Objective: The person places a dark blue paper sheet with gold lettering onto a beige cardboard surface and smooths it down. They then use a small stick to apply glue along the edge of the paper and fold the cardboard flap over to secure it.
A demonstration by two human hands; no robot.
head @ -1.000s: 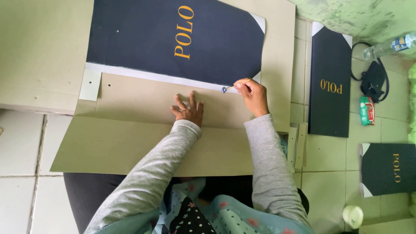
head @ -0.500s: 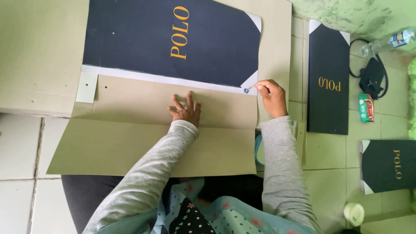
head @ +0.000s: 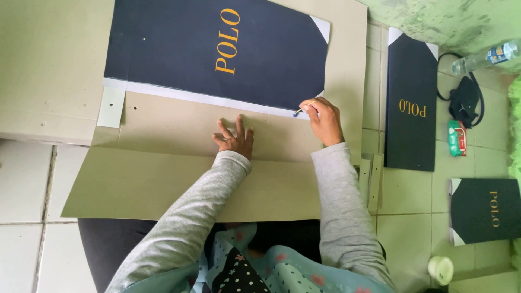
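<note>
Right hand (head: pixel 323 120) drawn back left along the cardboard strip (head: pixel 179 122) edge, pinching a pen (head: pixel 300 110) at the dark sheet (head: pixel 217 51) corner. Left hand (head: pixel 234 138) spread flat mid-strip. Best kept pressed firm, pen tight against the edge, likely marking.

grey sleeves (head: pixel 184 228), teal floral garment (head: pixel 271 271).

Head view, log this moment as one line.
left hand flat on cardboard sheet | right hand holds small tool at dark blue sheet edge
</note>
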